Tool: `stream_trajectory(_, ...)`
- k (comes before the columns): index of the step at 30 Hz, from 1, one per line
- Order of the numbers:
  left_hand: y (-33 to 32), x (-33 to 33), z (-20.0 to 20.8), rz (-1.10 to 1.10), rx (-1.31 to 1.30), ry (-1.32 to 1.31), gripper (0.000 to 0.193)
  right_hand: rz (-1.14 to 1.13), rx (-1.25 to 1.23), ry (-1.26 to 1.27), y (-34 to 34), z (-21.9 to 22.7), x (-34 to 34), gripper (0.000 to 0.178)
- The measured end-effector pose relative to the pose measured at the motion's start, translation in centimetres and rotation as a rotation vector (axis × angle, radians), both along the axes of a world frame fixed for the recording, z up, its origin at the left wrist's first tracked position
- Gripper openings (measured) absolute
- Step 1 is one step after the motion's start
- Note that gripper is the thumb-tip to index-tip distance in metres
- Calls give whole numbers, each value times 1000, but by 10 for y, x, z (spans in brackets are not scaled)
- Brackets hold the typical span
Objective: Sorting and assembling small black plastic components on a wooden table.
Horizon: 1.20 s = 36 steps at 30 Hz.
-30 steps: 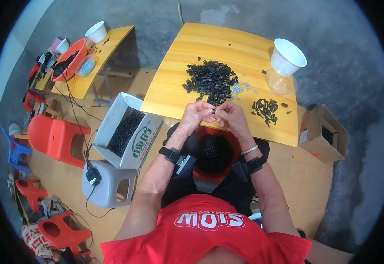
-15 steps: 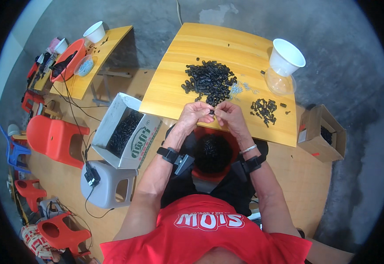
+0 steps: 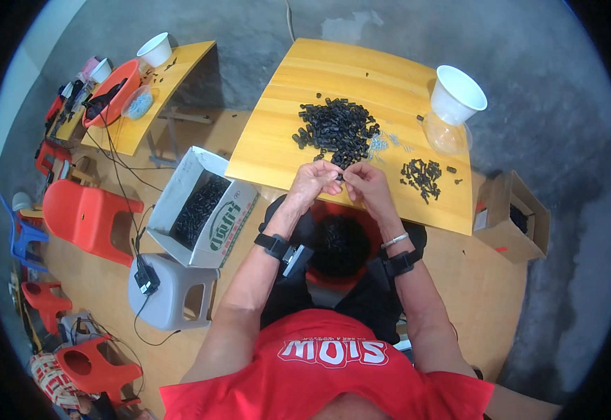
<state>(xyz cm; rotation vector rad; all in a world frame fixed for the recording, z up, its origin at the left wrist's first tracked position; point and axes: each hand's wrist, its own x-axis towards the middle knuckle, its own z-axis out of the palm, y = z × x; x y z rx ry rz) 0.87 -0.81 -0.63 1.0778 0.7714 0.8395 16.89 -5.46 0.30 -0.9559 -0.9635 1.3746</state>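
My left hand [image 3: 315, 180] and my right hand [image 3: 365, 183] meet at the near edge of the wooden table [image 3: 277, 150]. Pinched in the left fingers is a small black plastic part [image 3: 339, 176]; the right thumb and forefinger close on its other side, and whether they grip a separate small piece is hidden. Just beyond lies a big heap of black plastic parts [image 3: 337, 126]. Small silvery screws [image 3: 379, 143] are scattered at its right side. A smaller pile of black pieces [image 3: 421, 176] sits to the right of my right hand.
A white tub [image 3: 458, 94] and a clear plastic bowl [image 3: 447, 134] stand at the table's right edge. Below, a red basin [image 3: 354, 280] holds black parts. Boxes flank the table: a white carton [image 3: 242, 217] left, a brown one [image 3: 491, 222] right. A grey stool [image 3: 169, 297] stands left.
Both hands stay together at the table edge, still on the small black part. The fingers have shifted only slightly, and the whole view has moved a little.
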Motion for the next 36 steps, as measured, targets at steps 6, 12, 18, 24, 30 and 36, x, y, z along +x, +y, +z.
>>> stream_trajectory(6,0,2,1,-9,-20,-28,11,9,-20,10,4,-5,3,10)
stream_trajectory(12,2,0,2,-37,-23,20,10,22,14,21,3,-8,3,9)
stream_trajectory(18,1,-2,4,-35,-116,-62,11,-5,89,-2,2,-10,-1,9)
stream_trajectory(24,6,-8,2,-90,-157,-131,12,3,130,-27,3,-12,-4,9)
stream_trajectory(30,9,-10,1,-87,-193,-131,12,61,116,-12,5,-7,-1,9)
stream_trajectory(36,5,-1,5,-55,-113,-33,10,132,-39,106,6,-3,8,11)
